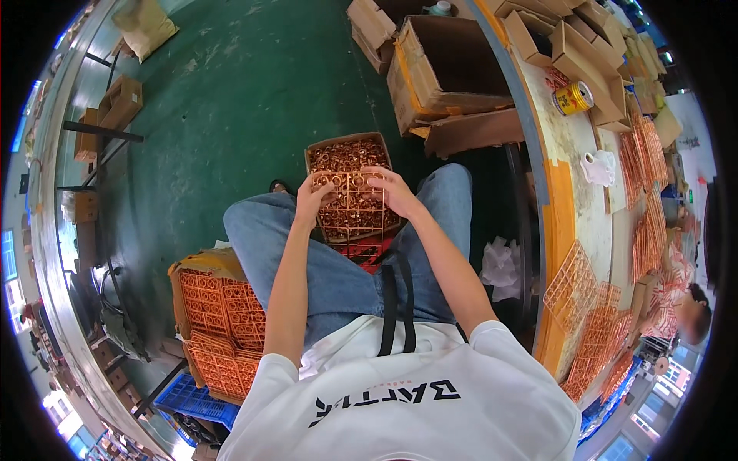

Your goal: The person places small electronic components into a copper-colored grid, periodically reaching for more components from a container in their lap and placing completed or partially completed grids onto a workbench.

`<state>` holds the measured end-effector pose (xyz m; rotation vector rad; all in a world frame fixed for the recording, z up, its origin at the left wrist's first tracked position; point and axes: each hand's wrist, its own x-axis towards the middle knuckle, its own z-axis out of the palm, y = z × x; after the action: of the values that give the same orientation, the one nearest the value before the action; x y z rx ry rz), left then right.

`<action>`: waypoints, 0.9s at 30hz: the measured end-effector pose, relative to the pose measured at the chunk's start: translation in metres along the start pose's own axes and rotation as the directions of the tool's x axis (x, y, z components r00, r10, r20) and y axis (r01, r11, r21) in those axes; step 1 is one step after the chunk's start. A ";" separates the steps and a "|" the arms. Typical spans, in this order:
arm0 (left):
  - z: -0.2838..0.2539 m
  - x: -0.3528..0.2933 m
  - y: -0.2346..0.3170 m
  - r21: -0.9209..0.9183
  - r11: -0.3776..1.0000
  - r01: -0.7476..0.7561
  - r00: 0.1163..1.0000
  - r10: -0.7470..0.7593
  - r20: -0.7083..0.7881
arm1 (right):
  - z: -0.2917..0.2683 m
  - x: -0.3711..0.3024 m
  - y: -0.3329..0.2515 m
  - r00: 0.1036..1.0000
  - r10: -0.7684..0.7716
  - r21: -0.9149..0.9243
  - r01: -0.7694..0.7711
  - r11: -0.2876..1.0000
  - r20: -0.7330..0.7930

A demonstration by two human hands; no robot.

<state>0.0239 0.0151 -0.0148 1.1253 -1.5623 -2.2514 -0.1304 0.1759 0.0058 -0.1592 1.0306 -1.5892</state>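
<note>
Both hands are busy: left hand (314,198) and right hand (394,191) are pinching a copper grid (348,209) over the box (344,139). Black lettering (392,398) is showing this side of it; a printed yellow can (573,98) is sitting right, past a carton (415,96).

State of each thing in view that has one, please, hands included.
Left hand: fingers bent, closed on the grid's left side.
Right hand: fingers bent, closed on its right side.
Grid: held up, rings in its top row.
Small box: open, full of loose parts.
Left carton: open, packed with grids.
Large carton: open, inside dark.
Plastic bag: crumpled.
Can: opened or sealed, can't tell.
</note>
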 end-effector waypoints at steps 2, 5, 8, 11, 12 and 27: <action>0.016 -0.002 0.007 -0.090 0.995 -0.038 0.999 0.041 0.026 | -0.008 0.005 0.012 0.995 -0.044 -0.111 0.034 0.993 -0.093; 0.011 0.004 0.003 -0.041 0.997 -0.065 0.997 0.066 0.029 | -0.008 0.012 0.025 0.950 -0.094 -0.281 0.007 0.960 -0.298; 0.022 0.000 0.004 0.326 0.938 -0.121 0.981 0.163 -0.106 | -0.008 0.011 0.033 0.894 -0.227 -0.499 0.005 0.867 -0.386; 0.019 0.017 -0.023 0.471 0.873 -0.123 0.948 0.243 -0.203 | -0.006 0.015 0.034 0.901 -0.182 -0.509 -0.049 0.859 -0.394; 0.010 0.020 -0.027 0.473 0.873 -0.120 0.945 0.246 -0.214 | -0.004 0.017 0.035 0.898 -0.126 -0.447 -0.085 0.891 -0.421; -0.005 0.030 -0.032 0.206 0.976 0.077 0.993 -0.056 -0.108 | 0.000 0.027 0.036 0.876 -0.243 -0.625 -0.082 0.777 -0.417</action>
<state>0.0145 0.0094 -0.0575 1.3421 -1.7779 -2.0701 -0.1120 0.1550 -0.0300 -0.2752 1.9686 -1.3233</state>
